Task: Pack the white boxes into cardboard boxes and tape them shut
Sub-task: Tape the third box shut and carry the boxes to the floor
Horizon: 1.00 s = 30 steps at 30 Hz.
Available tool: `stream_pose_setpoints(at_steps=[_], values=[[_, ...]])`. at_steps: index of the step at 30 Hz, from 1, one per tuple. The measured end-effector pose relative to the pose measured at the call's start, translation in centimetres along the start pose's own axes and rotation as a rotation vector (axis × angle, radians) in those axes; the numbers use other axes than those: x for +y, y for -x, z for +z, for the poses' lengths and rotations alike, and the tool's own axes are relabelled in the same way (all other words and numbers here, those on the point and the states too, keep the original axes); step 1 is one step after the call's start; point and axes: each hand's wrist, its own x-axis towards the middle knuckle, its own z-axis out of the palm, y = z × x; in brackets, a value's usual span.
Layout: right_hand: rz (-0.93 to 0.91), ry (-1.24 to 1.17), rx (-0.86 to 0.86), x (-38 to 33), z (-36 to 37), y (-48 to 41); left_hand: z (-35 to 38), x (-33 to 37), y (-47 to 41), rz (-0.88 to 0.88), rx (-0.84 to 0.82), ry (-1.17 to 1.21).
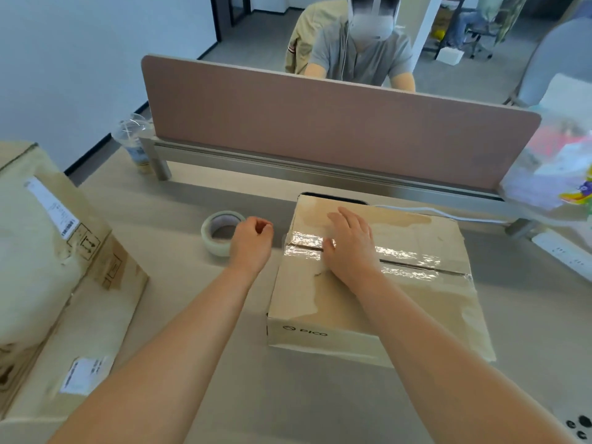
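PICO cardboard box (368, 302) mid-tabletop (288, 395), taped, worn, soft-edged and probably light, so lift it by the side walls; right hand (349, 248) lies flat with fingers straight on the slick tape (410, 255), left hand (251, 248) is curled and apparently empty beside the tape roll (221, 233).

Open lane: table (224, 363) strip between stacked cartons (48, 251), left, and taped cardboard box (400, 302), centre-right. Obstacles: tape roll (221, 232) at lane's far end; divider screen (320, 123) closing the back; plastic bag (551, 168), far right.
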Motion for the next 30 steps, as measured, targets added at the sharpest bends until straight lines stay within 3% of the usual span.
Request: stream_pose_setpoints(at_steps=[4, 8, 14, 19, 25, 30], values=[[-0.038, -0.007, 0.055, 2.6, -1.3, 1.7, 1.3, 3.5, 2.9, 0.118, 0.031, -0.177], [-0.064, -0.02, 0.09, 5.7, -2.8, 3.7, 4.0, 5.9, 5.2, 0.012, -0.035, -0.444], [-0.049, -0.027, 0.103, 9.8, -5.8, 5.5, 5.5, 5.6, 4.9, -0.109, -0.014, -0.563], [0.156, 0.0, 0.148, 12.3, -7.1, 6.2, 5.5, 4.7, 4.6, -0.121, 0.026, -0.631], [0.472, -0.035, -0.014, 13.4, -6.7, 6.4, 5.3, 4.2, 5.3, -0.086, 0.031, -0.731], [0.557, -0.108, -0.076, 13.1, -6.8, 6.2, 4.6, 3.3, 7.1, -0.131, 0.06, -0.702]])
